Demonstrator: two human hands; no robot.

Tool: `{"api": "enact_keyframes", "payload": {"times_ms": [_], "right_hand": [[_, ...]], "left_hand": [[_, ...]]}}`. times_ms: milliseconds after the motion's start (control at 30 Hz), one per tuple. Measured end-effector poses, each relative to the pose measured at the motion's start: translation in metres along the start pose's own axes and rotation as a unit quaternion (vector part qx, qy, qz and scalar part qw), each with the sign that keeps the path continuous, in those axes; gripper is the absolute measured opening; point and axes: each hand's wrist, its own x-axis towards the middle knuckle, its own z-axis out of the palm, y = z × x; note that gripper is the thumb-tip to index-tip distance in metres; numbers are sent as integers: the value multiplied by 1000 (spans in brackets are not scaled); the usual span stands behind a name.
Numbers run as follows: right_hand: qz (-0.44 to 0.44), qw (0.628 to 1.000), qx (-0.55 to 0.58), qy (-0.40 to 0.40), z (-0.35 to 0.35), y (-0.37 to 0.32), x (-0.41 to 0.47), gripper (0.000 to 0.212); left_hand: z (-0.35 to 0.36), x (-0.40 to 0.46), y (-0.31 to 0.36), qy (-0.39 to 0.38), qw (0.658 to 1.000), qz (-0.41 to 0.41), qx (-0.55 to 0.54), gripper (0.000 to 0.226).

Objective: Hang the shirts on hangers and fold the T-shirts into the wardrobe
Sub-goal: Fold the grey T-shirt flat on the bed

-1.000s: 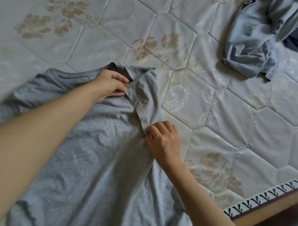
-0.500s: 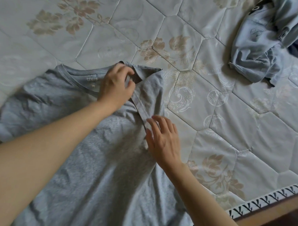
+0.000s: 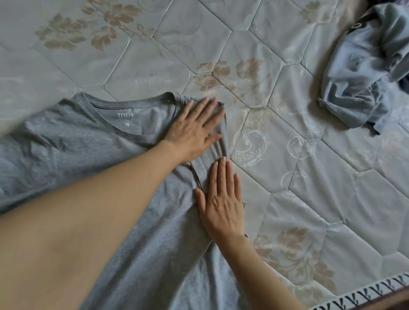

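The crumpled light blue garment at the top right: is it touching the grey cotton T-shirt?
Apart. In the head view, bare patterned mattress lies between the crumpled light blue garment and the grey cotton T-shirt.

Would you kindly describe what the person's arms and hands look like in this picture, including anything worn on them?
Both forearms are bare up to the picture's edge, with no sleeves in view. The left hand and right hand wear no gloves, and no watch or bracelet shows at either wrist. The fingernails look short and unpainted. The left hand's fingers are motion-blurred, so a ring cannot be ruled out.
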Motion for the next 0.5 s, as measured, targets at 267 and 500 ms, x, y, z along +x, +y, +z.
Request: {"api": "enact_keyframes", "payload": {"times_ms": [267,500], "right_hand": [[10,998,-1,-64,-8,-3,2,69],[26,963,4,-270,-80,-21,39,60]], "left_hand": [[-12,7,-47,-7,996,-90,-14,67],[-26,-61,-89,-47,975,-171,-136,63]]}}
